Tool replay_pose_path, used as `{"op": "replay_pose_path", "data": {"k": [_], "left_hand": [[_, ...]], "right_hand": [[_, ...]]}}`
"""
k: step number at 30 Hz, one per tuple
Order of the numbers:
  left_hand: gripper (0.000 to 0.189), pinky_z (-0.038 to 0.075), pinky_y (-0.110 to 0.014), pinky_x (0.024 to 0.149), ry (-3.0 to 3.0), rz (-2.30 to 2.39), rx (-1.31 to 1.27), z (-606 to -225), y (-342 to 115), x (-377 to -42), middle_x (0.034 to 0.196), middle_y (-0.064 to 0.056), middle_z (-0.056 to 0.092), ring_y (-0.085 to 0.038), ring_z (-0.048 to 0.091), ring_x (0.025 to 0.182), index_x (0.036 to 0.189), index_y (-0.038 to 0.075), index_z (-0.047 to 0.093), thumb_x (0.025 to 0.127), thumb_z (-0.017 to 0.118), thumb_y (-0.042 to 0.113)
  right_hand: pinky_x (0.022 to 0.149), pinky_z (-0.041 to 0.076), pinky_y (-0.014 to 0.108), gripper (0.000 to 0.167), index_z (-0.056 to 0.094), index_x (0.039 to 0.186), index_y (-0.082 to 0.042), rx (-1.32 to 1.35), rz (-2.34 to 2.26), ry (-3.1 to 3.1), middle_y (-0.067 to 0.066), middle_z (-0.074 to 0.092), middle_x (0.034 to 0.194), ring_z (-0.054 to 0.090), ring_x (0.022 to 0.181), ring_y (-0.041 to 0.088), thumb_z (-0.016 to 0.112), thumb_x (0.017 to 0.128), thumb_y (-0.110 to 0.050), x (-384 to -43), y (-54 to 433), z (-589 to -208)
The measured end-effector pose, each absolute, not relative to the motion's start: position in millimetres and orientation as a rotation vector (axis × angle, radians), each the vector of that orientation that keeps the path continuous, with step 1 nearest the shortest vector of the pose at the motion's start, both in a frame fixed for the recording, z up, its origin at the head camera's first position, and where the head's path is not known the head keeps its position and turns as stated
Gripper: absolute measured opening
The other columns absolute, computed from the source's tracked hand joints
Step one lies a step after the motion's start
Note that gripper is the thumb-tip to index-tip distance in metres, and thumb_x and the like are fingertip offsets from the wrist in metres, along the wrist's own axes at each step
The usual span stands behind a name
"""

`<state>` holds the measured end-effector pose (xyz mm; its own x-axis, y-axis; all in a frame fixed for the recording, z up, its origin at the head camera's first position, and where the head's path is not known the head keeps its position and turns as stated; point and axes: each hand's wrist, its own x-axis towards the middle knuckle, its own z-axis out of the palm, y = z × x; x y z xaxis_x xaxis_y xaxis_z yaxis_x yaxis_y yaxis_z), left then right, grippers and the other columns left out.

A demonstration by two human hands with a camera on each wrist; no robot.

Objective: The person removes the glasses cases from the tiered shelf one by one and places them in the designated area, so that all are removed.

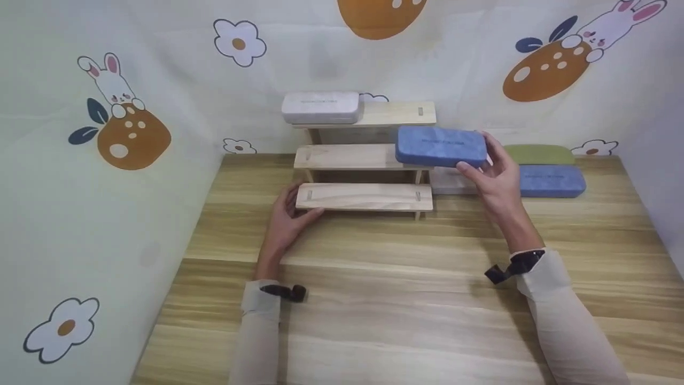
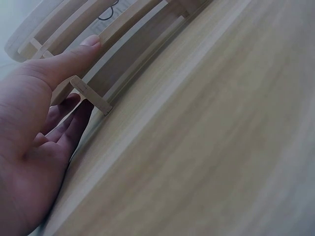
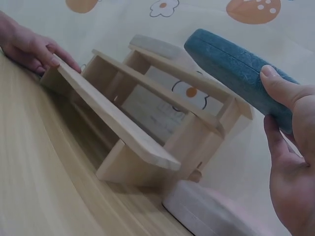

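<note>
A blue glasses case (image 1: 441,146) is held up by my right hand (image 1: 499,182), which grips its right end between thumb and fingers. In the head view the case overlaps the right end of the middle step of a three-step wooden display stand (image 1: 363,197); the right wrist view shows it raised above the stand. My left hand (image 1: 286,219) holds the left end of the lowest step, thumb along the front edge and fingers around the end, partly hidden. On the left half of the top step lies a pale grey glasses case (image 1: 320,107).
Right of the stand, another blue case (image 1: 553,181) lies before a green case (image 1: 539,154). A pale case (image 1: 451,181), partly hidden by my right hand, rests beside the stand. Behind the wooden table (image 1: 374,299) hangs a printed cloth (image 1: 187,80).
</note>
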<state>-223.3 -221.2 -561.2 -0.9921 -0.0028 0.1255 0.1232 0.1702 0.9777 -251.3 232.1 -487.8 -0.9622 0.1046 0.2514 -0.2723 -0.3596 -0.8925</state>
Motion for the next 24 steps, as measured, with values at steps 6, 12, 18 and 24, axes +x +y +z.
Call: {"op": "replay_pose_path", "data": {"k": [6, 12, 18, 24], "left_hand": [[0.097, 0.039, -0.039, 0.132, -2.319, -1.969, -0.122, -562, -222, -223, 0.161, -0.006, 0.056, -0.021, 0.050, 0.153, 0.161, 0.007, 0.044, 0.083, 0.098, 0.029], [0.096, 0.039, -0.038, 0.132, -2.314, -1.985, -0.128, -561, -220, -223, 0.162, -0.007, 0.055, -0.021, 0.050, 0.154, 0.161, 0.008, 0.045, 0.083, 0.097, 0.028], [0.096, 0.039, -0.041, 0.132, -2.314, -1.984, -0.132, -560, -220, -224, 0.162, -0.008, 0.055, -0.022, 0.050, 0.154, 0.161, 0.008, 0.045, 0.083, 0.097, 0.027], [0.097, 0.038, -0.039, 0.132, -2.296, -1.988, -0.142, -561, -220, -225, 0.162, -0.009, 0.056, -0.023, 0.051, 0.153, 0.161, 0.005, 0.044, 0.083, 0.098, 0.024]], "right_hand": [[0.102, 0.060, 0.021, 0.076, 0.051, 0.156, 0.000, 0.211, 2.402, -1.629, 0.012, 0.055, 0.153, 0.057, 0.136, 0.024, 0.075, 0.087, 0.023, -247, 243, -493], [0.105, 0.059, 0.020, 0.076, 0.050, 0.157, 0.000, 0.218, 2.362, -1.713, 0.012, 0.053, 0.155, 0.052, 0.143, 0.023, 0.077, 0.088, 0.019, -239, 256, -499], [0.112, 0.054, 0.018, 0.079, 0.047, 0.159, 0.001, 0.221, 2.314, -1.795, 0.010, 0.051, 0.159, 0.049, 0.149, 0.020, 0.079, 0.088, 0.017, -231, 269, -505], [0.115, 0.052, 0.018, 0.079, 0.045, 0.159, 0.003, 0.196, 2.324, -1.824, 0.010, 0.051, 0.160, 0.050, 0.147, 0.020, 0.079, 0.088, 0.016, -225, 279, -508]]}}
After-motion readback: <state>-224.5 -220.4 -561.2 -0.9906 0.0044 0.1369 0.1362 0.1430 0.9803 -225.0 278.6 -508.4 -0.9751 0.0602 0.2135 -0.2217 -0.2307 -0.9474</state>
